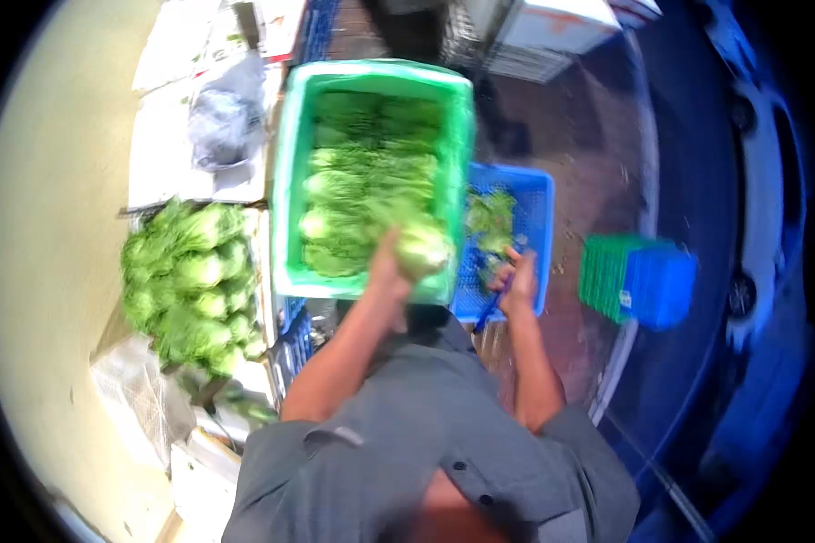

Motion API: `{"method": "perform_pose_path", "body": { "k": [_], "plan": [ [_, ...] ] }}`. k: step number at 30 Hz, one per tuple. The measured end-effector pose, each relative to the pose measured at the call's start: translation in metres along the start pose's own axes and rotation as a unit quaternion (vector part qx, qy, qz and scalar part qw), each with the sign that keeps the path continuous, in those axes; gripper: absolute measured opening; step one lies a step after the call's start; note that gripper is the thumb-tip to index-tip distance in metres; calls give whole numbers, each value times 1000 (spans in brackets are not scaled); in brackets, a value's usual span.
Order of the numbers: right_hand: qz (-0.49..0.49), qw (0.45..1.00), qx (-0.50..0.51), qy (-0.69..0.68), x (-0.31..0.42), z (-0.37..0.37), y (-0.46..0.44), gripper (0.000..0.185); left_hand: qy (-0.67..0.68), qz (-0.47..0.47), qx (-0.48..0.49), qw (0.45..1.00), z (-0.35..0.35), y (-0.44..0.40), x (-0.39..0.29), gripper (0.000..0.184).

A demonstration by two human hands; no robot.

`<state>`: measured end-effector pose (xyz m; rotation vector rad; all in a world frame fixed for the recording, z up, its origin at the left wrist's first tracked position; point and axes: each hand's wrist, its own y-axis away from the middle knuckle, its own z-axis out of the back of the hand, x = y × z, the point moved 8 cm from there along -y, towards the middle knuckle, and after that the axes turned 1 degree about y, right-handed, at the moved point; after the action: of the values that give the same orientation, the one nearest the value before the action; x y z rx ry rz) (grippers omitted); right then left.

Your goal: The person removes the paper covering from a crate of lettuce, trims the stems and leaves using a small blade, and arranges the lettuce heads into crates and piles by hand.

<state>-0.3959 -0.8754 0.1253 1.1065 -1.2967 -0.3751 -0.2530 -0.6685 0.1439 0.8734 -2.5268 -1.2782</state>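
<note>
My left hand (388, 279) is closed around a head of lettuce (423, 250), held over the near right corner of a green crate (462, 127). The crate holds rows of similar lettuce heads (371, 176), their pale bases showing. My right hand (516, 282) grips a slim blue tool (489, 312) that looks like a knife; motion blurs its exact shape. That hand is above the near right part of a blue basket (539, 204). Loose green leaf trimmings (491, 217) lie in the basket.
At left, a pile of lettuce (199, 290) sits beside white boxes (158, 136) and a grey plastic bag (222, 122). Green and blue stacked baskets (638, 281) stand on the right. A white box (561, 23) is at the back, and vehicles (761, 199) are farther right.
</note>
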Motion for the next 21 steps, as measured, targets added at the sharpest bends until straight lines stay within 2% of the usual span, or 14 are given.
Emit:
{"method": "perform_pose_path", "body": {
  "k": [2, 4, 5, 7, 11, 12, 13, 15, 16, 17, 18, 19, 21],
  "plan": [
    [-62, 997, 53, -5, -21, 28, -42, 63, 3, -34, -12, 999, 9, 6, -22, 49],
    [-48, 999, -12, 15, -22, 49, -42, 62, 22, -43, 34, 998, 14, 20, -39, 47],
    [-32, 998, -16, 50, -30, 74, -61, 60, 22, -89, 36, 995, 19, 31, -56, 47],
    [-20, 996, -33, 86, -26, 69, -54, 56, 34, -164, 47, 985, 38, 53, -91, 47],
    [-28, 985, -17, 170, -43, 54, -56, 54, 32, -335, -20, 942, 85, 132, -181, 52],
    [-32, 981, -13, 189, -48, 46, -56, 54, 43, -307, -79, 948, 117, 142, -201, 53],
    [-37, 978, -11, 205, -53, 37, -56, 54, 6, -372, -176, 911, 135, 177, -230, 46],
    [-40, 968, -23, 247, -61, 21, -59, 54, 63, -421, -229, 875, 170, 219, -285, 44],
    [-41, 963, -19, 267, -65, 9, -58, 54, 34, -476, -197, 856, 181, 236, -318, 44],
    [-40, 957, -16, 287, -68, -1, -58, 54, 7, -498, -320, 806, 222, 249, -349, 44],
    [-39, 951, -15, 305, -71, -7, -59, 54, 15, -522, -312, 793, 220, 266, -378, 44],
    [-19, 937, 6, 350, -75, -11, -78, 56, 49, -488, -327, 808, 213, 282, -410, 66],
    [-51, 940, 25, 337, -86, -20, -77, 55, -47, -535, -311, 784, 254, 276, -476, 74]
  ]
}}
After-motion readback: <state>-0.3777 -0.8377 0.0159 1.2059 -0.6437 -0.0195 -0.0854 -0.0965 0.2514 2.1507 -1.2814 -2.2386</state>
